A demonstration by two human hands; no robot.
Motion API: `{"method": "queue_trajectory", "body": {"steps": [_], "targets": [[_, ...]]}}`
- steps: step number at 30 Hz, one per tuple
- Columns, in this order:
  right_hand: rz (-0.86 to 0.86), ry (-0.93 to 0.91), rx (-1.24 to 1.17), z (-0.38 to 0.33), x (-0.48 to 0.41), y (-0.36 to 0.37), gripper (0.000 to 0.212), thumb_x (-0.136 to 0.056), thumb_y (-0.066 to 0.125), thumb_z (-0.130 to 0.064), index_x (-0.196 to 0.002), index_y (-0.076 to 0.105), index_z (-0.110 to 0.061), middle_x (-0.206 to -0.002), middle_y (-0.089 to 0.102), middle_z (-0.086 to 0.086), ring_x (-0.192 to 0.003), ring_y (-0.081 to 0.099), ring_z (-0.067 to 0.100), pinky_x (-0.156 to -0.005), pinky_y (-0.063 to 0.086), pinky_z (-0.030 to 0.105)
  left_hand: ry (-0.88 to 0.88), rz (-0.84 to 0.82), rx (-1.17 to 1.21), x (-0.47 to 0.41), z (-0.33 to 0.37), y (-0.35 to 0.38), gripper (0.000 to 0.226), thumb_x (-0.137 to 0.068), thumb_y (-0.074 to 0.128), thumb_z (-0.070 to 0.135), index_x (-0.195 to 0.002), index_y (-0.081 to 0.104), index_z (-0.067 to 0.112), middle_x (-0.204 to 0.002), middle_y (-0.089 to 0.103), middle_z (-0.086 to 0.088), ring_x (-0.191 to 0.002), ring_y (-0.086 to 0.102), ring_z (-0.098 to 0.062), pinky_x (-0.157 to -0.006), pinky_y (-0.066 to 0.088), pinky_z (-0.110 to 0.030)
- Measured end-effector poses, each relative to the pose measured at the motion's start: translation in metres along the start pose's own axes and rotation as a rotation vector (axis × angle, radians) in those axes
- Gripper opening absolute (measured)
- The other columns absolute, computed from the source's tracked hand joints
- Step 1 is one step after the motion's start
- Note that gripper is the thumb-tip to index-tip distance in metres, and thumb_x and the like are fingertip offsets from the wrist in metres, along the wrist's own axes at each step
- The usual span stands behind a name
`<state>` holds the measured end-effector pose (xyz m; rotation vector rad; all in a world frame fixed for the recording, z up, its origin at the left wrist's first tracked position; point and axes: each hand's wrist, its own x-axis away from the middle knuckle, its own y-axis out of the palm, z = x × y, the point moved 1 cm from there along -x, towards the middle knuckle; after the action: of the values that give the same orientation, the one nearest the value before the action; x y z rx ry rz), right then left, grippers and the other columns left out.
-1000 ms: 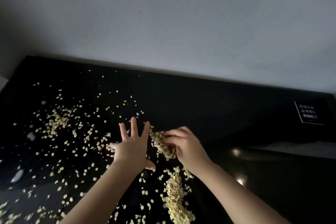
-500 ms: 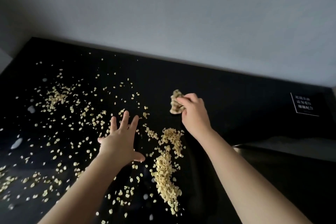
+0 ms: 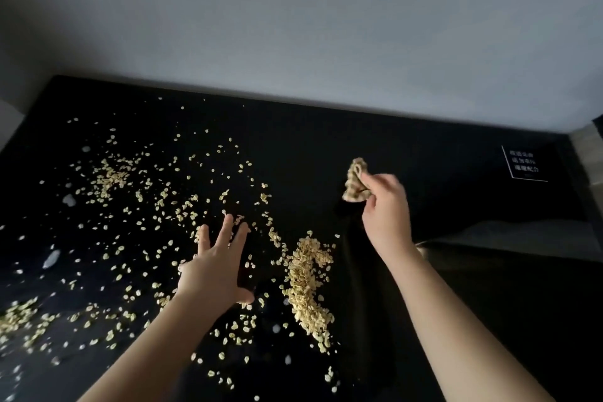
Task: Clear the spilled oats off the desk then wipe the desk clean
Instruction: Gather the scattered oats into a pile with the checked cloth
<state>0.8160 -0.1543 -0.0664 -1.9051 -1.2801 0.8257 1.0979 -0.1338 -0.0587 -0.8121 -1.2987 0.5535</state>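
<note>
Desk (image 3: 326, 140): cloth (image 3: 355, 181) farther right now.

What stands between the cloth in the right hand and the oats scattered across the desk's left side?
The left hand, fingers spread over the desk, lies in that path, beside a gathered ridge of oats. Nothing else visible blocks the cloth in the right hand.

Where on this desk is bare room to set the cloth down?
Bare: black desk between the crumpled patterned cloth in the right hand and the white-lettered sign, also along the grey wall. Crowded: scattered oats around the left hand, heaped oat ridge beside it.
</note>
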Motion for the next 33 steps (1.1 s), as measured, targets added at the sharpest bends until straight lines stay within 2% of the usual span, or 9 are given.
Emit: {"method": "queue_trajectory", "body": {"steps": [4,13,16,19,22,23,26,29,33], "targets": [[-0.057,0.123,0.247,0.010,0.002,0.008,0.050,-0.087,0.058,0.005,-0.131,0.059,-0.017,-0.124,0.053,0.004,-0.110,0.050,0.024,-0.086,0.051,0.033,0.016,-0.007,-0.004,0.007,-0.010,0.006,0.125,-0.070,0.075,0.057,-0.148,-0.020,0.032,-0.155,-0.030,0.005,-0.145,-0.017,-0.034,-0.096,0.050,-0.049],[-0.257,-0.080,0.030,-0.080,0.099,0.053,0.036,-0.089,0.062,-0.007,-0.123,0.065,-0.020,-0.121,0.056,-0.003,-0.105,0.047,0.014,-0.081,0.051,0.027,0.011,-0.001,-0.017,0.038,-0.018,0.027,0.122,-0.073,0.073,0.057,-0.148,-0.020,0.031,-0.155,-0.030,0.000,-0.145,-0.016,-0.038,-0.090,0.054,-0.048],[-0.352,-0.065,-0.049,-0.100,0.124,0.067,0.033,-0.093,0.057,-0.013,-0.125,0.063,-0.021,-0.120,0.053,-0.003,-0.098,0.046,0.007,-0.081,0.051,0.026,0.002,0.002,-0.018,0.049,-0.022,0.035,0.123,-0.072,0.073,0.057,-0.148,-0.021,0.031,-0.156,-0.028,0.000,-0.144,-0.016,-0.038,-0.087,0.056,-0.046],[-0.410,-0.149,-0.051,-0.113,0.135,0.066,0.041,-0.091,0.054,-0.002,-0.128,0.062,-0.019,-0.122,0.054,-0.004,-0.105,0.046,0.012,-0.082,0.052,0.034,-0.001,0.012,-0.003,0.059,-0.025,0.041,0.126,-0.072,0.074,0.055,-0.147,-0.025,0.032,-0.156,-0.027,0.000,-0.145,-0.015,-0.038,-0.088,0.055,-0.046],[-0.362,-0.156,-0.161,-0.114,0.131,0.038,0.034,-0.092,0.052,0.006,-0.119,0.066,-0.007,-0.110,0.059,-0.004,-0.098,0.048,0.000,-0.082,0.047,0.013,0.003,0.025,0.010,0.067,-0.027,0.045,0.130,-0.072,0.075,0.052,-0.143,-0.032,0.033,-0.157,-0.025,0.001,-0.145,-0.013,-0.039,-0.088,0.055,-0.046],[-0.301,-0.124,-0.183,-0.108,0.127,0.028,0.033,-0.090,0.052,0.008,-0.117,0.067,-0.005,-0.106,0.059,-0.004,-0.096,0.050,-0.002,-0.082,0.047,0.012,0.002,0.028,0.000,0.069,-0.027,0.047,0.131,-0.072,0.075,0.053,-0.143,-0.034,0.033,-0.157,-0.025,0.001,-0.145,-0.012,-0.039,-0.087,0.056,-0.045],[-0.084,0.006,-0.042,-0.068,0.117,0.008,0.045,-0.086,0.055,0.009,-0.123,0.065,-0.014,-0.115,0.059,0.002,-0.099,0.053,0.011,-0.084,0.049,0.021,-0.006,0.041,-0.025,0.073,-0.026,0.051,0.131,-0.072,0.074,0.056,-0.144,-0.032,0.032,-0.157,-0.024,-0.001,-0.146,-0.009,-0.038,-0.086,0.056,-0.043],[-0.052,0.221,0.122,-0.031,0.121,0.004,0.053,-0.085,0.055,0.006,-0.133,0.057,-0.018,-0.120,0.053,0.007,-0.104,0.050,0.023,-0.081,0.048,0.029,-0.013,0.024,-0.010,0.077,-0.025,0.052,0.126,-0.073,0.074,0.054,-0.146,-0.027,0.032,-0.157,-0.026,0.002,-0.146,-0.011,-0.036,-0.087,0.056,-0.042],[-0.057,0.189,0.155,-0.051,0.139,0.020,0.048,-0.084,0.059,0.005,-0.127,0.061,-0.015,-0.120,0.055,0.004,-0.102,0.050,0.022,-0.078,0.048,0.026,-0.023,0.008,0.000,0.081,-0.025,0.055,0.123,-0.073,0.074,0.053,-0.148,-0.021,0.032,-0.156,-0.027,0.004,-0.146,-0.013,-0.035,-0.089,0.054,-0.049]]}}
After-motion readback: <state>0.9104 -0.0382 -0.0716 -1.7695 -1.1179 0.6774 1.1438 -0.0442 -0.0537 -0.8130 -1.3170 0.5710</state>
